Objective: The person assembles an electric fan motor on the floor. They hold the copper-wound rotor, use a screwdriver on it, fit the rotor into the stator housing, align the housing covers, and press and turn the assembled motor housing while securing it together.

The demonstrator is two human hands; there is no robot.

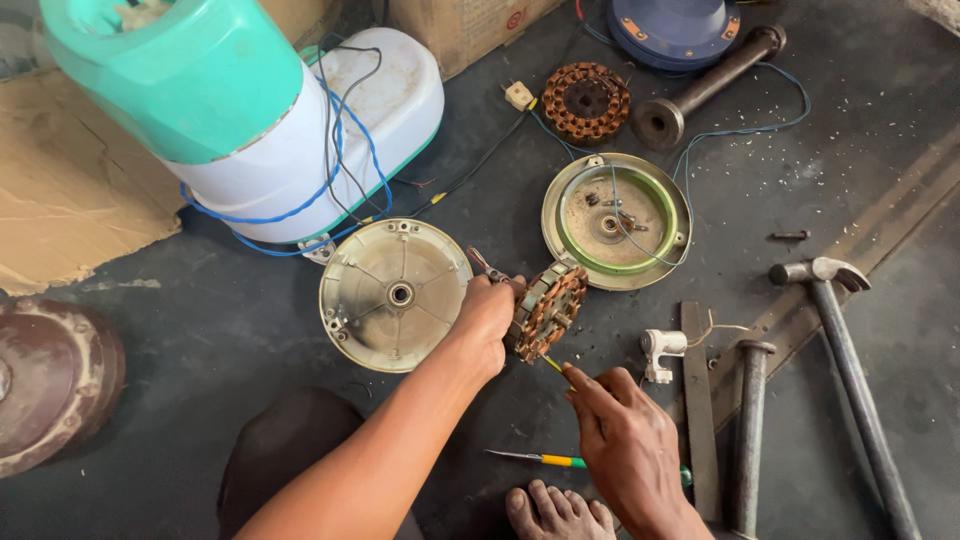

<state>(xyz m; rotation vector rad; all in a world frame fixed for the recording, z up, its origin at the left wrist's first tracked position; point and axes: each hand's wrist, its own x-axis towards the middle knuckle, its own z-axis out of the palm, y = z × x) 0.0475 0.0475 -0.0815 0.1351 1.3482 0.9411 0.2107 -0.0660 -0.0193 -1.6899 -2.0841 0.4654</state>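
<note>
Observed on a dark workshop floor: a person seated low, one bare foot showing at the bottom edge. The left hand is clenched around a copper-wound stator, holding it on edge just above the floor, between the two round motor covers. The right hand is pinched on a thin yellow-sleeved wire that runs up to the stator's lower rim; whether a tool is also in that hand cannot be told.

Judgement: the work in hand appears to be on the stator's lead wire. Any further handling calls for a steady left-hand hold so the windings do not twist, and a fine, controlled pull or placement by the right fingertips.

Nearby: the left cover lies dished-side up, just beside the left hand; the right cover, green-ringed, lies beyond the stator. A second stator sits further off. A screwdriver with a yellow-green handle lies by the foot. A hammer and a flat metal bar lie to the right.

Packages and signs: a brown cardboard box at the top edge, bearing a small red round mark; flattened cardboard at left; a teal-and-white plastic appliance wrapped in blue cable
</note>
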